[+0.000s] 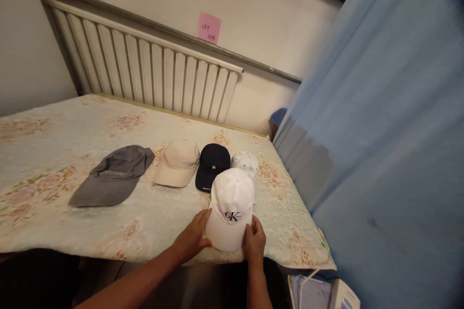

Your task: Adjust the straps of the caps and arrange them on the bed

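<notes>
Hands on either side of the brim: your left hand [192, 237] and right hand [254, 243] gripped the white cap [231, 207] at the table's [152, 231] near edge, fingers curled shut, crown pointing away from you.

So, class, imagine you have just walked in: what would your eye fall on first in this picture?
First, the white cotton baseball cap with dark lettering at the table's near edge, gripped at its brim by the left hand and the right hand. Behind it lies a row of caps on the floral tablecloth: grey, beige, navy. A blue curtain fills the right side.
</notes>
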The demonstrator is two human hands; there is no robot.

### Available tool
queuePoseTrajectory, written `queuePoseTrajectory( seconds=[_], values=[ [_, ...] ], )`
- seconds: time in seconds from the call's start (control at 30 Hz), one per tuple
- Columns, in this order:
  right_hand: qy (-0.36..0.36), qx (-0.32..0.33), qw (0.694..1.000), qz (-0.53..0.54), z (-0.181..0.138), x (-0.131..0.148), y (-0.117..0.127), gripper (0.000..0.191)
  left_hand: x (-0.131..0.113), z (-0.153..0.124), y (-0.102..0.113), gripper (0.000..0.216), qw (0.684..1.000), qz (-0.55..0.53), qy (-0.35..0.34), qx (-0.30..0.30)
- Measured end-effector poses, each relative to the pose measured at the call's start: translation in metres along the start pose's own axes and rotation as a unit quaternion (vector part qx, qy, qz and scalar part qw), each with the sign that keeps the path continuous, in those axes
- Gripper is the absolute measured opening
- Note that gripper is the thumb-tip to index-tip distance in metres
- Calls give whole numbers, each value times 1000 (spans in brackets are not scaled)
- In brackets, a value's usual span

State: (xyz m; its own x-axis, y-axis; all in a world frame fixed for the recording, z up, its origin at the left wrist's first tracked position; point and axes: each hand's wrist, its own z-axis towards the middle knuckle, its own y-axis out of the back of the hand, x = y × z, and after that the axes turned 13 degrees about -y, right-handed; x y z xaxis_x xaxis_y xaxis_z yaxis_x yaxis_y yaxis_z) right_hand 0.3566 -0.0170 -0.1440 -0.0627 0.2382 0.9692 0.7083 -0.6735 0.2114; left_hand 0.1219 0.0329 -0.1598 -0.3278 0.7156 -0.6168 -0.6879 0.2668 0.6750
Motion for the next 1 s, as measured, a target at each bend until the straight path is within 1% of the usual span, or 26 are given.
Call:
queuePoseTrajectory(
  seconds=[0.3, 0.43, 1.0],
  values=[
    [6, -1, 1000, -9, 0, 0, 1, 46, -3, 0, 2, 91, 1000, -2, 10, -3],
    [3, 1, 1000, -11, -1, 1, 1, 47, -4, 1, 3, 88, 1000, -2, 3, 0],
    [-6, 9, 1000, -19, -2, 4, 2, 51, 2, -2, -2, 91, 1000, 7, -18, -18]
  ],
)
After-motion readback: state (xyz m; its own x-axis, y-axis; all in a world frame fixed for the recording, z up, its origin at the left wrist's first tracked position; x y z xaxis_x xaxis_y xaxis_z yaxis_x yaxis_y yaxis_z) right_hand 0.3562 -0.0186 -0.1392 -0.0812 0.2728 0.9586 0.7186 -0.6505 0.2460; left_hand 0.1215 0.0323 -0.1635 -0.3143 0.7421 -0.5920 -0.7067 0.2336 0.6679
